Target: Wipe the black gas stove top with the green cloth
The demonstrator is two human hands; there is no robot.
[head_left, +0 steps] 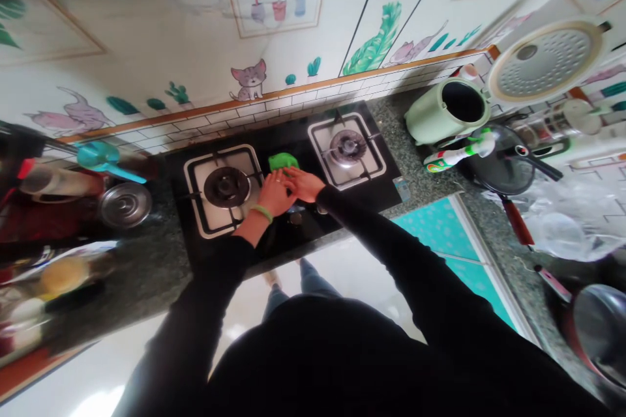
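Note:
A bright green cloth (283, 161) lies bunched on the black glass gas stove (288, 234), between its two burners. My left hand (276, 193), with a light green band at the wrist, is closed at the near edge of the cloth. Right beside it, my right hand (304, 184) reaches in from the right with bent fingers on the same cloth. The hands touch each other, and their fingertips are partly hidden. The left burner (226, 187) and the right burner (347, 147) stand on either side, each inside a square metal frame.
At right stand a pale green pot (420, 118), a spray bottle (447, 159), a dark pan (503, 172) and crumpled clear plastic (581, 208). At left are a metal lid (126, 204) and a turquoise ladle (105, 158). A tiled wall (195, 45) rises behind the stove.

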